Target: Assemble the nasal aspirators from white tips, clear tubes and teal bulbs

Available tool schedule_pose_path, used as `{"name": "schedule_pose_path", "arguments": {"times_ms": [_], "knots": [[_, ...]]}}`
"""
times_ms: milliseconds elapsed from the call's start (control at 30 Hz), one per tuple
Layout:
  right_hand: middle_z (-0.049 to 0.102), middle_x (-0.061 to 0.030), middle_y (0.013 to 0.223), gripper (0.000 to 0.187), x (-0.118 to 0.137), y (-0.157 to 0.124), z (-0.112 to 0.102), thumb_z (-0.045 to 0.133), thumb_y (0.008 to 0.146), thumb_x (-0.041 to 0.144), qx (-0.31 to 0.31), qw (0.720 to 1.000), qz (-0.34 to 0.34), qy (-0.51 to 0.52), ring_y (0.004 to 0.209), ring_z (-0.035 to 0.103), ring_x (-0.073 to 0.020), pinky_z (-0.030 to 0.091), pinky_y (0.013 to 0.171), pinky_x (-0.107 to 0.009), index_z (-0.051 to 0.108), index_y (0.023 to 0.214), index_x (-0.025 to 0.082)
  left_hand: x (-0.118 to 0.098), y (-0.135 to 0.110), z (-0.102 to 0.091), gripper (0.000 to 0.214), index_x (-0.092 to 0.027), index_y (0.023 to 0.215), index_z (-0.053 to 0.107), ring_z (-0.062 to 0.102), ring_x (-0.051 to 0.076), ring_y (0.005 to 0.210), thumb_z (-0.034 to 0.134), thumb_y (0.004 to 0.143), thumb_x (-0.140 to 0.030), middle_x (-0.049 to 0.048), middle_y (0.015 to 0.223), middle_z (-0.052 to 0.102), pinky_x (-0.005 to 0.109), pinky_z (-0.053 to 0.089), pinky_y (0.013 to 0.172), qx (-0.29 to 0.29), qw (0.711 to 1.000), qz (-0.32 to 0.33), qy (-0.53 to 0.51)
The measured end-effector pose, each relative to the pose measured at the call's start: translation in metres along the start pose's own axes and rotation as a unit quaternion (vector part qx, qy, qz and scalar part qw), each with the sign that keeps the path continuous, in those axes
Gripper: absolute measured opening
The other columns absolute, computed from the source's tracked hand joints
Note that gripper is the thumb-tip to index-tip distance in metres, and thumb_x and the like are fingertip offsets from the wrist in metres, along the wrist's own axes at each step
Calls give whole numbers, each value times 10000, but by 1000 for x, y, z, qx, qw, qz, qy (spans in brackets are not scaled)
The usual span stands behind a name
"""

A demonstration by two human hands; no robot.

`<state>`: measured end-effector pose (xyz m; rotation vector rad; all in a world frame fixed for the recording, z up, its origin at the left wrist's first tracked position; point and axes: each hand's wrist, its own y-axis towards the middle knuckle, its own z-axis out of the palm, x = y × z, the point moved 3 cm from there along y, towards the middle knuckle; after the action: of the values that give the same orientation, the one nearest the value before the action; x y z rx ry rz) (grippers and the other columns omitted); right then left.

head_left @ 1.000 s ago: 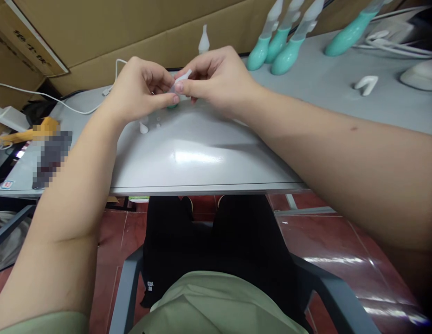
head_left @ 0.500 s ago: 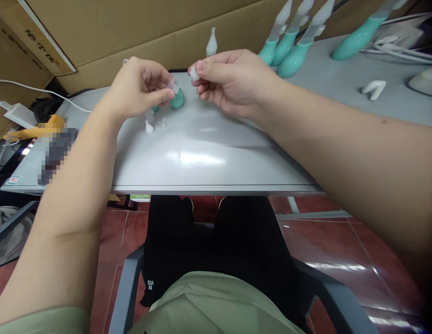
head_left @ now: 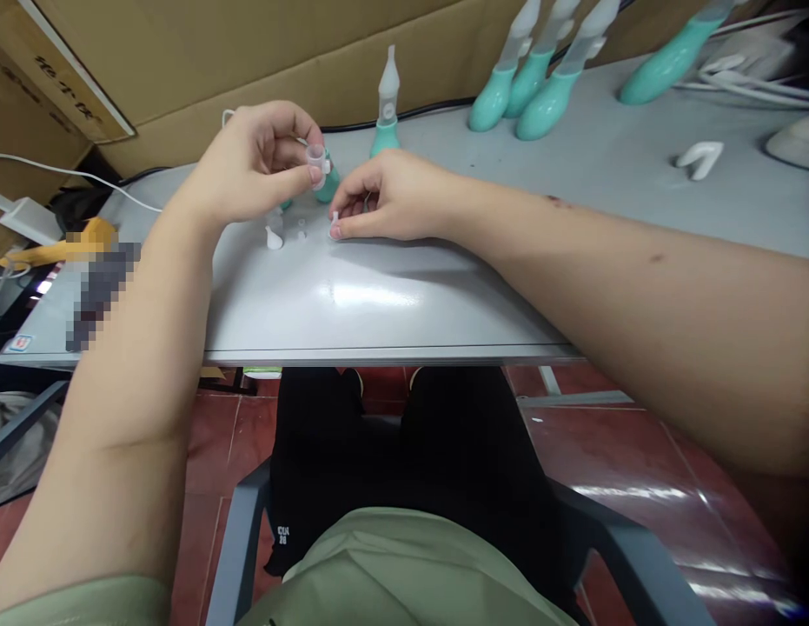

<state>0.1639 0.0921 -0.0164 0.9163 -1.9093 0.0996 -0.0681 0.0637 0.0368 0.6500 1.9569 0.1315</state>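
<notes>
My left hand (head_left: 261,169) grips the teal bulb (head_left: 330,183), neck up; just beside it, my right hand (head_left: 391,196) pinches a white piece (head_left: 334,223) on the worktop (head_left: 378,300).

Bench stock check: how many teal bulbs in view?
6 teal bulbs: three clustered at back right, one lying far right, one upright mid-back, one in the left hand. A teal sliver under that hand may be a seventh.

Assembly workshop: cardboard cartons (head_left: 248,52), teal parts (head_left: 540,96)
</notes>
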Motion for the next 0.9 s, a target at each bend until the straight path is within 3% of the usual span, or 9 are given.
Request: {"name": "schedule_pose_path", "arguments": {"times_ms": [100, 233, 300, 367, 467, 600, 733, 800, 900], "knots": [[811, -9, 870, 282, 0, 1, -8, 1158, 992, 219, -56, 998, -15, 36, 902, 740, -236, 684, 898, -390, 897, 910, 289, -5, -1, 2, 167, -341, 996, 883, 836, 240, 973, 1047, 967, -329, 38, 1070, 891, 411, 623, 873, -10, 1000, 11, 2], [880, 5, 987, 428, 4, 2, -16, 1276, 930, 450, -126, 989, -32, 76, 1044, 768, -255, 732, 998, -398, 866, 976, 337, 0, 1, 3, 301, -402, 1005, 908, 824, 278, 1000, 1131, 961, -599, 45, 1105, 897, 458, 695, 906, -35, 999, 15, 36], [888, 10, 997, 386, 9, 0, -16, 1244, 972, 329, -160, 983, -37, 85, 1024, 768, -231, 722, 1001, -374, 859, 950, 311, 1, 2, 6, 368, -399, 1019, 899, 836, 302, 1042, 1162, 923, -638, 43, 1119, 900, 503, 723, 970, -24, 1000, -1, 9], [877, 6, 980, 350, 17, -2, -14, 1106, 1034, 91, -198, 974, -41, 99, 960, 744, -199, 688, 970, -344, 854, 884, 282, -1, 2, 8, 421, -378, 1036, 875, 861, 334, 1089, 1189, 900, -624, 42, 1110, 913, 566, 732, 1064, -9, 999, -37, -34], [838, 7, 909, 468, 28, -6, -10, 912, 1030, -121, -234, 963, -36, 128, 851, 670, -166, 617, 885, -318, 851, 786, 274, -1, 2, 12, 485, -365, 1076, 857, 890, 396, 1223, 1216, 874, -622, 45, 1083, 946, 654, 692, 1250, 13, 993, -96, -64], [742, 18, 773, 551, 37, -7, -4, 821, 1050, -206, -244, 958, 7, 153, 773, 588, -149, 502, 774, -309, 824, 733, 244, 7, 7, 13, 525, -349, 1032, 828, 909, 402, 1146, 1227, 845, -634, 61, 974, 932, 697, 719, 1232, 0, 993, -98, -63], [661, 30, 740, 615, 44, -8, 1, 697, 1106, -237, -246, 955, 30, 166, 759, 536, -137, 440, 739, -291, 721, 713, 236, 13, 10, 9, 478, -401, 1028, 841, 938, 385, 1159, 1195, 862, -675, 29, 983, 949, 653, 752, 1202, 17, 993, -95, -66], [634, 37, 764, 623, 48, -9, 3, 667, 1132, -233, -236, 956, 26, 172, 786, 535, -134, 446, 754, -267, 689, 732, 243, 9, 8, 9, 466, -402, 1062, 865, 948, 388, 1235, 1215, 854, -629, 15, 1052, 972, 633, 747, 1237, 36, 992, -104, -66], [606, 45, 769, 642, 51, -10, 5, 604, 1153, -249, -216, 959, 25, 181, 798, 517, -136, 443, 763, -240, 660, 752, 250, -4, 1, 10, 482, -366, 1062, 886, 949, 360, 1216, 1265, 831, -553, 3, 1056, 964, 571, 767, 1215, 11, 992, -109, -67]]}}
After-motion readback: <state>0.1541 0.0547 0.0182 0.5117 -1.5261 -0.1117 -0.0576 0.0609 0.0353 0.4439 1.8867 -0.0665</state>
